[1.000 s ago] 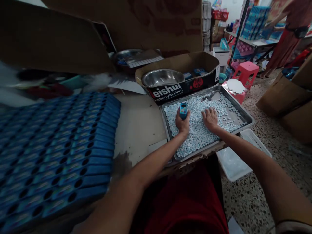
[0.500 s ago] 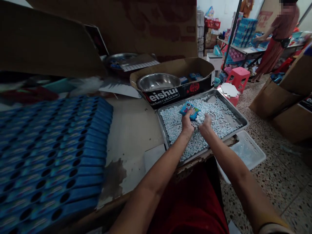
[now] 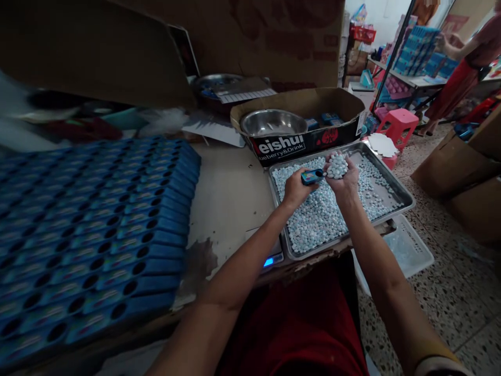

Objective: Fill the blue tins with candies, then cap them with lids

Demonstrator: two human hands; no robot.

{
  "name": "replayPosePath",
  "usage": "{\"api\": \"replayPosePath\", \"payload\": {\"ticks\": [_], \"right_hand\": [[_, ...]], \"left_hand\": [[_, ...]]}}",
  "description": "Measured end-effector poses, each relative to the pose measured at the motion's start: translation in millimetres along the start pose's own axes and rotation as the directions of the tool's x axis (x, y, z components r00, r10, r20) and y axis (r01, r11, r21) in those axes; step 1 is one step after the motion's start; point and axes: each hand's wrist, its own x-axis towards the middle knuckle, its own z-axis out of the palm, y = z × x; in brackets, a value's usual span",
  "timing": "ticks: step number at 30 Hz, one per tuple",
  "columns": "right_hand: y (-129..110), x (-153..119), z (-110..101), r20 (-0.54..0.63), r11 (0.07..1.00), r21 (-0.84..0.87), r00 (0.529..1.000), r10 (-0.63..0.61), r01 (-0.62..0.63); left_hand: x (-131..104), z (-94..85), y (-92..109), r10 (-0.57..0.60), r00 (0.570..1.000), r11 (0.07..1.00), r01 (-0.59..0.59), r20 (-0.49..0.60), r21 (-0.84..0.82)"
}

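Note:
My left hand point(image 3: 296, 187) is closed round a small blue box point(image 3: 312, 177), whose dark round opening points right. Cupped palm up beside it, my right hand point(image 3: 346, 180) holds a heap of small white and pale blue candies point(image 3: 337, 165). The box's open end is close to that heap. Both hands are above a metal tray point(image 3: 407, 201) spread with loose candies point(image 3: 317, 224) of the same kind. How full the box is cannot be seen.
Rows of blue boxes point(image 3: 117, 250) with round holes cover the table's left. A small scale point(image 3: 270, 261) glows by the tray. Behind stand a cut-open carton point(image 3: 282, 149) and a steel bowl point(image 3: 274, 122). A white plastic bin point(image 3: 415, 250) sits below right. One person point(image 3: 469, 57) stands far right.
My right hand has risen out of the candies and turned palm up with a heap. The left hand has tipped the box so its opening faces that heap. The view has shifted left.

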Motion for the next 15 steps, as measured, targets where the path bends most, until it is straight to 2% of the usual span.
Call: {"api": "replayPosePath", "payload": {"ticks": [4,8,15], "right_hand": [[7,-1,12,0.042,0.993,-0.060,0.994,-0.101,0.103],[7,2,17,0.017,0.970,-0.155,0.982,-0.188,0.188],[2,7,16,0.031,0.941,-0.278,0.981,-0.191,0.192]], "left_hand": [[-1,3.4,1,-0.027,0.999,0.999,0.026,0.037,0.039],[2,3.9,-1,-0.013,1.000,0.997,0.013,0.001,-0.073],[3,6.8,-3,0.017,0.999,0.987,-0.023,-0.044,-0.161]]}}
